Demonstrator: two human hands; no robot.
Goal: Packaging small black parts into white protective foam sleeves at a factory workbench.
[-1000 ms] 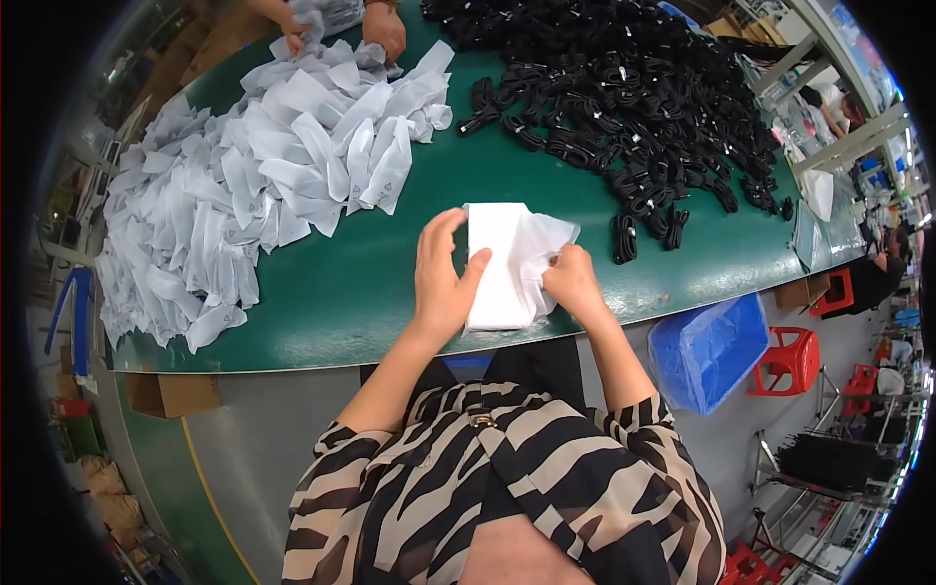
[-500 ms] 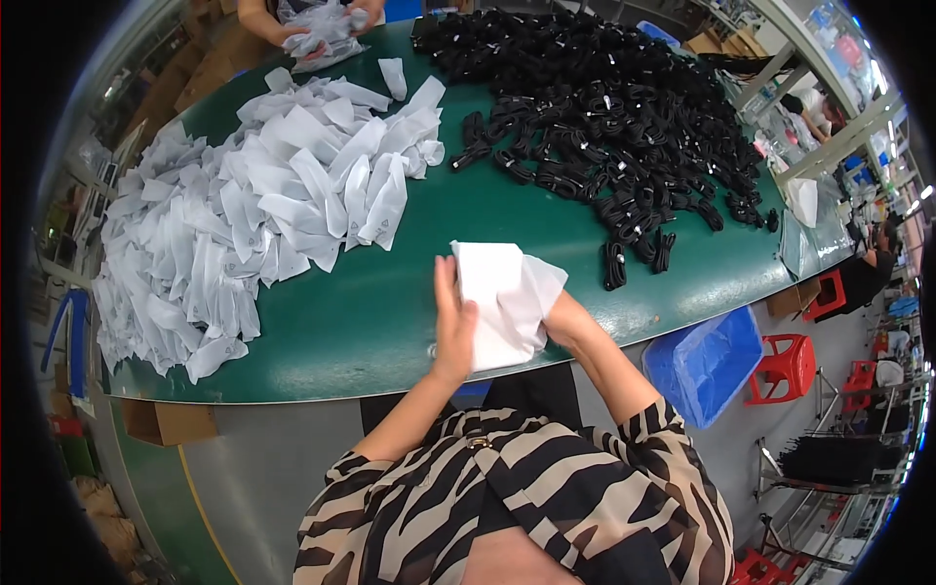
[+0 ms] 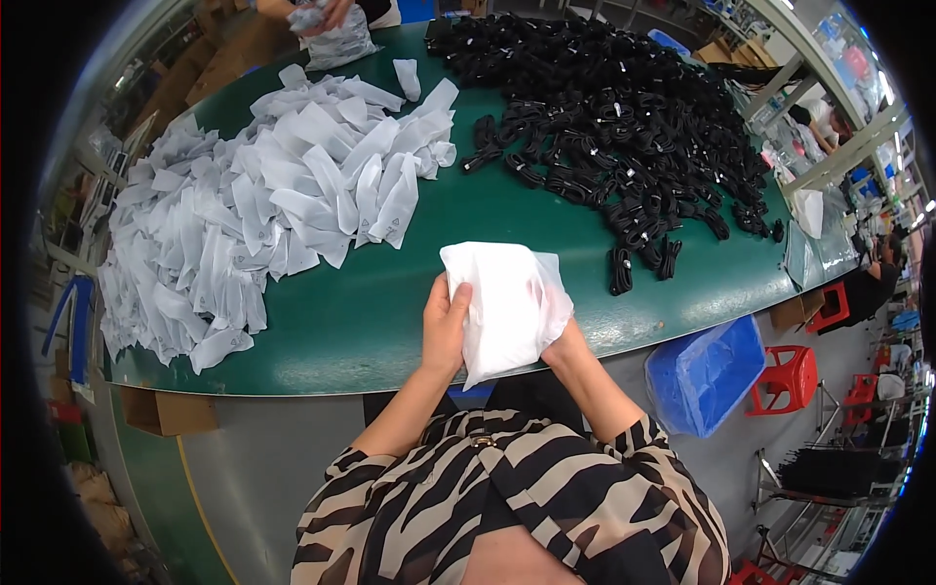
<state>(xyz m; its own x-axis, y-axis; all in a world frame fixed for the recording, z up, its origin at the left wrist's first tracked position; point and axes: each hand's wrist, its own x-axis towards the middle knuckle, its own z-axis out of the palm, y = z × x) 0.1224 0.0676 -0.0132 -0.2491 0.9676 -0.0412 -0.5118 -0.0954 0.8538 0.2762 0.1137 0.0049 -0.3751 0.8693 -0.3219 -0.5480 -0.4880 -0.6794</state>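
Left hand [image 3: 446,327] and right hand [image 3: 565,345] gripping white package [image 3: 507,307] — surface [image 3: 336,336] edge close by, room ahead between pale pouches [image 3: 224,210] left, black cables [image 3: 624,127] right.

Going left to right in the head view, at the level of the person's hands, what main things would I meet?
Pile of whitish pouches, left hand, white packet, right hand, blue bin, red stool beside it.

Bright light washes out the white bag [image 3: 505,307] and glints off the fisheye-bowed green table [image 3: 531,213].
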